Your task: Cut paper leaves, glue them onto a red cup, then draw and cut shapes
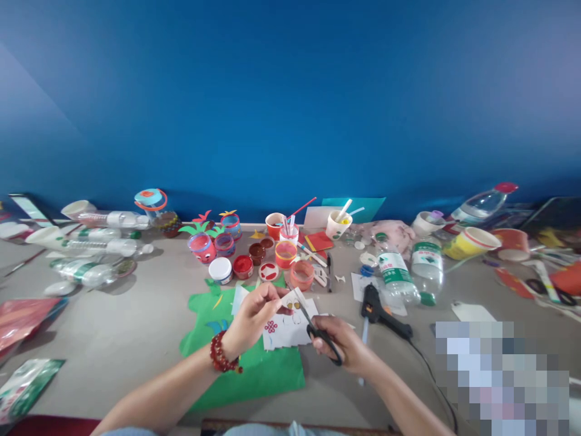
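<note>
My left hand point(252, 318), with a red bead bracelet on its wrist, pinches a small paper piece point(287, 303) above the table. My right hand point(341, 344) grips black-handled scissors point(313, 321), whose blades point up and left at that paper piece. Under both hands lies a white printed sheet point(284, 332) with a red knot motif, on top of a green paper sheet point(258, 369). Both hands hover near the front middle of the table.
A black glue gun point(381, 310) lies right of my hands with its cord trailing forward. Paint pots point(242, 266), decorated cups and jars stand behind. Plastic bottles point(91, 245) lie at left and stand at right point(394, 272). A blue wall backs the table.
</note>
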